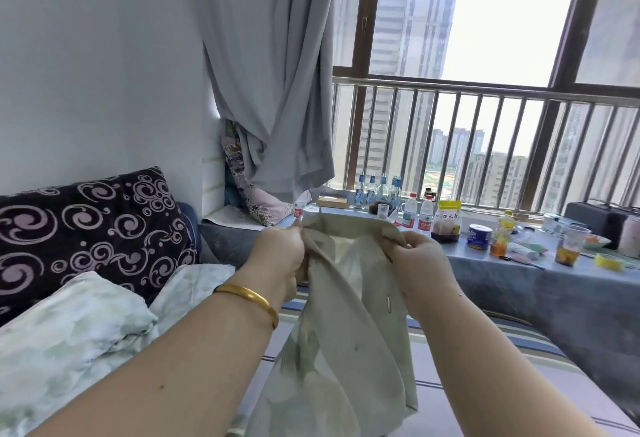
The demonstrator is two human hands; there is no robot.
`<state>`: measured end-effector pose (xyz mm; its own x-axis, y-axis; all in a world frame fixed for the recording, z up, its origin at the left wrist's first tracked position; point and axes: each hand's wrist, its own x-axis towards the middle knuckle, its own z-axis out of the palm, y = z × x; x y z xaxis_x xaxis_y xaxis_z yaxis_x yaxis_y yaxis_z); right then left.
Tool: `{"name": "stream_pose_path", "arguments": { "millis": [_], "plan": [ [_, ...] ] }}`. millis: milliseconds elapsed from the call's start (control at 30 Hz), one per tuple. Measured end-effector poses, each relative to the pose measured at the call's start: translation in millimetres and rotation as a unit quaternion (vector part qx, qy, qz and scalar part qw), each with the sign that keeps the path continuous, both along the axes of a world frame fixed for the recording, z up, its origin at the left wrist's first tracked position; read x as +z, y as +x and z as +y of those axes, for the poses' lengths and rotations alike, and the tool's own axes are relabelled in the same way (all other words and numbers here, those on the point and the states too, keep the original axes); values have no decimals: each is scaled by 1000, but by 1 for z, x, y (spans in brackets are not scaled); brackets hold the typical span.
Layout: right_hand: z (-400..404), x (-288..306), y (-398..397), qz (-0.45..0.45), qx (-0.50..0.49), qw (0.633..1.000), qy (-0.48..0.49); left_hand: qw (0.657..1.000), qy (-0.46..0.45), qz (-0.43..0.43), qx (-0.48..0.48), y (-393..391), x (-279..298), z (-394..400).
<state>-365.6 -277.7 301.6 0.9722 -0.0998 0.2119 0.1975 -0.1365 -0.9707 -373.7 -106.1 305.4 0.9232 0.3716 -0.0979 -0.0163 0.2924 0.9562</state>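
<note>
Head view: both hands are raised in the middle of the scene, above the bed, clamped on a pale beige cloth with a faint green leaf print. The left hand has its fingers curled round the cloth's upper left edge, and the right hand pinches the upper right edge. The hands are apart, with the top hem of the cloth spanning the gap between them. The rest of the cloth hangs down between the forearms to the near edge, and a small buttonhole shows just below the right hand. A gold metal bangle sits on the left wrist.

Below the cloth lies the bed, covered by a sheet with blue, white and olive stripes. On the near left of it is a crumpled pale green floral quilt. Behind that, a dark purple cushion with lilac swirls leans against the white wall.

On the far side, a table draped in blue-grey fabric runs along the barred window. It carries clear plastic water bottles with red labels, glass bottles with blue labels, a jar with a yellow lid and a clear plastic cup of orange drink. A grey curtain hangs at the window's left end.
</note>
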Motion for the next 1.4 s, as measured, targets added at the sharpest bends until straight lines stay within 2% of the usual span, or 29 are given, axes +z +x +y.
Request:
{"name": "stream_pose_path", "arguments": {
  "millis": [100,167,233,333,400,467,600,667,867,1067,1133,1267,1400],
  "plan": [
    [10,1,-12,-21,41,998,-43,994,-103,-1,-31,-5,8,-2],
    [26,1,-20,-14,88,993,-77,987,-135,-12,-86,-11,11,-10],
    [40,0,-23,-18,110,988,-108,980,-135,-28,-143,-19,9,-20],
    [50,0,-25,-39,97,983,-148,985,-102,-45,-132,-23,3,-25],
    [46,-2,-25,-23,104,987,-120,985,-99,-43,-132,-22,2,-23],
    [40,-4,-23,10,105,992,-63,991,-67,-28,-116,-22,1,-20],
    [29,-11,-20,82,100,990,64,986,122,22,-113,-19,-6,-13],
    [25,-14,-20,109,116,982,96,980,147,16,-131,-17,-11,-10],
    [25,-16,-21,107,127,980,112,994,-12,-46,-101,-12,-21,-11],
    [31,-23,-24,96,88,984,120,989,-68,-16,-133,-21,-25,-17],
    [34,-27,-23,92,72,985,123,989,-28,-3,-143,-24,-27,-19],
    [40,-32,-19,94,57,984,139,976,151,52,-145,-28,-28,-23],
    [41,-32,-17,90,50,982,157,960,190,39,-202,-33,-28,-26]
  ]
}}
